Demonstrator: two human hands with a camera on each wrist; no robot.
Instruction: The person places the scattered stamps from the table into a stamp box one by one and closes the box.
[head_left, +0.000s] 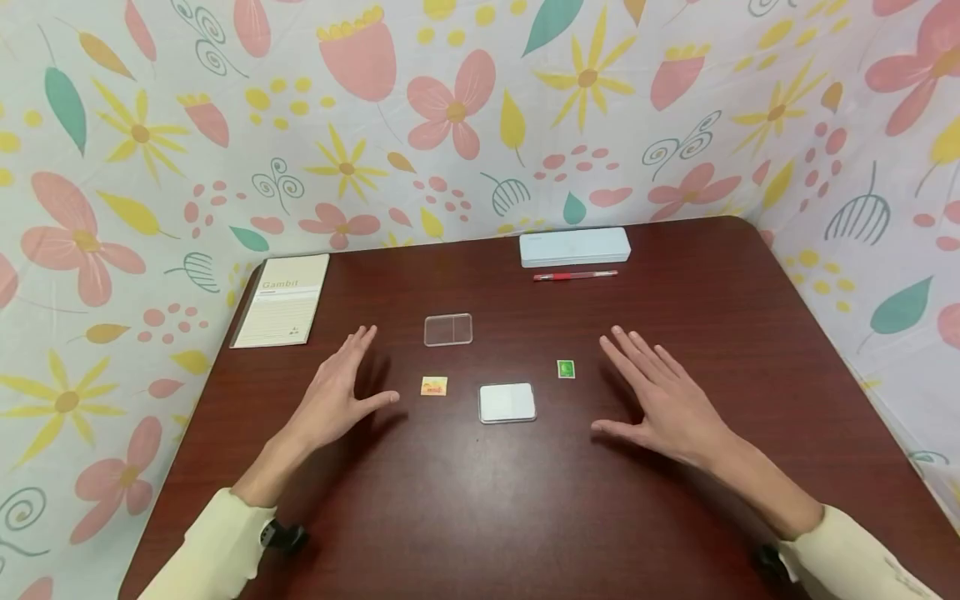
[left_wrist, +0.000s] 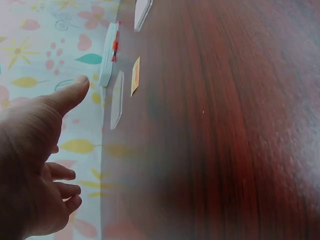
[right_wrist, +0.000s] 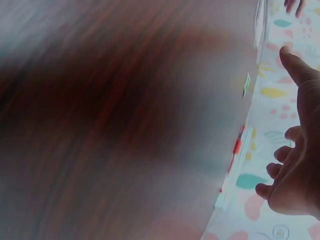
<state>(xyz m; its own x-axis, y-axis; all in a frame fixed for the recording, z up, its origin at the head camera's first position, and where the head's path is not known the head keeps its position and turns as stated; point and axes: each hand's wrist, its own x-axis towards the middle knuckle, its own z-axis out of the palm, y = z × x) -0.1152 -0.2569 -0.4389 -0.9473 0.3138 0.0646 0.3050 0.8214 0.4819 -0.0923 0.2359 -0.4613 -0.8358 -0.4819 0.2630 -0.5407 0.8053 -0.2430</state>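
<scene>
My left hand (head_left: pixel 335 393) hovers over the left side of the table with its fingers extended and holds nothing. Just right of it lies a small orange-and-yellow stamp-like paper (head_left: pixel 434 386). On the right, my right hand (head_left: pixel 675 412) is likewise empty, fingers spread, close to a small green stamp-like paper (head_left: pixel 566 369). Between the hands sits a shallow clear plastic case (head_left: pixel 507 402) with a white insert. Farther back is a flat clear plastic piece (head_left: pixel 448 330), seemingly a lid, with a line across it. The left wrist view shows the orange paper (left_wrist: pixel 135 76) beyond my thumb.
At the back left lies a notebook (head_left: pixel 281 300) marked "Gambit". A pale blue pencil case (head_left: pixel 575 247) stands at the back edge, with a red pen (head_left: pixel 576 275) in front of it. Flower-patterned cloth (head_left: pixel 450 108) borders the dark wooden table (head_left: pixel 495 517) at the back and sides.
</scene>
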